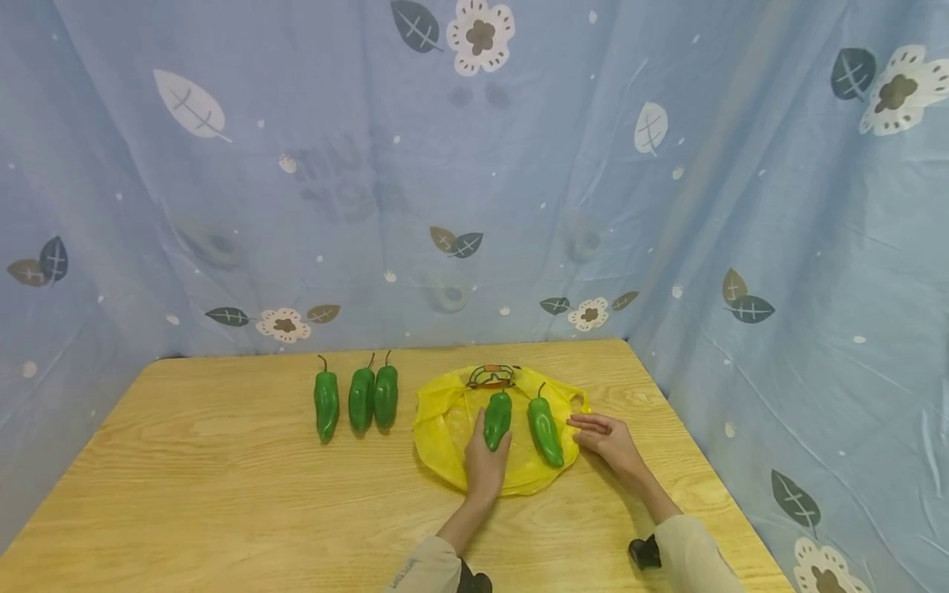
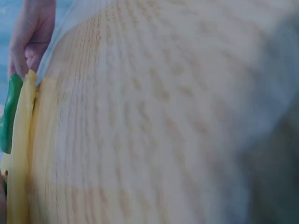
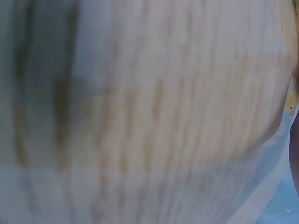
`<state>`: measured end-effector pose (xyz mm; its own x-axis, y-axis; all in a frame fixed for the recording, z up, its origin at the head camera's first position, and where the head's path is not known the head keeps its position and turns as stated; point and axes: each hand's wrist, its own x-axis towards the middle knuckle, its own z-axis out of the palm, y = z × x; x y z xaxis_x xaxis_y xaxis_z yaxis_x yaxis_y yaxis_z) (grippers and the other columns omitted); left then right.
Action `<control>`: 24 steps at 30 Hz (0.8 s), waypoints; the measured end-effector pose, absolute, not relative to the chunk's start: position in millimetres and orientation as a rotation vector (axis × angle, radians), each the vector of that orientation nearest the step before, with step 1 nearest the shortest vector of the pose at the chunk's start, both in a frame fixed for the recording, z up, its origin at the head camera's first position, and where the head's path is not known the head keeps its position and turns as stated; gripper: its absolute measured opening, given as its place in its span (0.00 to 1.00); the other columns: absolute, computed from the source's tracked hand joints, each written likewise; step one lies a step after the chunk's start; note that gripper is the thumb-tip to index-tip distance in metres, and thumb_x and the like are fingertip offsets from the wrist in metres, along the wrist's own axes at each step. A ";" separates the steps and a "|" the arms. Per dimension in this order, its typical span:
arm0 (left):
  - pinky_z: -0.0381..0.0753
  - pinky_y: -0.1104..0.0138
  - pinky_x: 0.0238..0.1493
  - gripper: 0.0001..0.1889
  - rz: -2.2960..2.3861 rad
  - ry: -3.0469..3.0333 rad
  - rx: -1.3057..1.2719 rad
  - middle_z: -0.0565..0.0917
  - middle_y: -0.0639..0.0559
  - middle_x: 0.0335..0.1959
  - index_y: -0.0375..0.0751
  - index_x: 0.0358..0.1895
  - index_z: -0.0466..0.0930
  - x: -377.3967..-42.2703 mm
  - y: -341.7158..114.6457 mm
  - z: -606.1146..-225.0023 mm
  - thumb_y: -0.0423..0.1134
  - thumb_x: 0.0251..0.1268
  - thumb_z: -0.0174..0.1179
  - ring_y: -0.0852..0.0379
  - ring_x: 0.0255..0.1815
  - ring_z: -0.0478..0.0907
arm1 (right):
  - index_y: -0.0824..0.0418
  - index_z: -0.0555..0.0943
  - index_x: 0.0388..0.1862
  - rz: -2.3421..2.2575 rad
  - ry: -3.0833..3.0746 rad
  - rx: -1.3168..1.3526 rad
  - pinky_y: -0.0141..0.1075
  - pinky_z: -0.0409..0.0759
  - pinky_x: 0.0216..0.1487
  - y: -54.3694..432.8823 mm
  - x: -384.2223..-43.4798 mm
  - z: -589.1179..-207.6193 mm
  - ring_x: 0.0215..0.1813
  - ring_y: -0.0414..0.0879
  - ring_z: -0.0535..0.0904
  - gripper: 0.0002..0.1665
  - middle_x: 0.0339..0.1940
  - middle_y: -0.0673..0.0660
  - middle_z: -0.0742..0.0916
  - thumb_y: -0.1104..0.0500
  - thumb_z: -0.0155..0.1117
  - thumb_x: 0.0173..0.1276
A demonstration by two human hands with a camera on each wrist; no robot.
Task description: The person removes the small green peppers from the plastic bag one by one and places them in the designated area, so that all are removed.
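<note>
A yellow plastic bag (image 1: 437, 428) lies spread flat on the wooden table, a printed design near its far edge. Above its middle, my left hand (image 1: 485, 469) holds a green pepper (image 1: 497, 422) between thumb and fingers. A second green pepper (image 1: 545, 431) rests on the bag's right part; its side also shows in the left wrist view as a green pepper (image 2: 10, 114). My right hand (image 1: 611, 445) is at the bag's right edge by a handle loop, fingers extended and touching the edge. The right wrist view shows mostly blurred table.
To the left of the bag lie a single green pepper (image 1: 326, 402) and two more side by side, a left pepper (image 1: 361, 399) and a right pepper (image 1: 385, 397). A patterned blue curtain (image 1: 371, 181) hangs behind the table (image 1: 245, 502) and along its sides.
</note>
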<state>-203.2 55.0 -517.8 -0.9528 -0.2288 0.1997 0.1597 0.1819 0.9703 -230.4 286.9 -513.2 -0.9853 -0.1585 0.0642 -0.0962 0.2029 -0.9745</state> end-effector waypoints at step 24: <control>0.83 0.69 0.31 0.26 -2.014 -1.865 0.127 0.82 0.36 0.47 0.32 0.61 0.74 -193.6 30.1 -483.0 0.31 0.57 0.67 0.51 0.37 0.78 | 0.77 0.71 0.60 -1.969 2.374 -0.258 0.28 0.81 0.50 289.7 -231.5 -516.5 0.52 0.38 0.82 0.26 0.56 0.73 0.79 0.67 0.63 0.66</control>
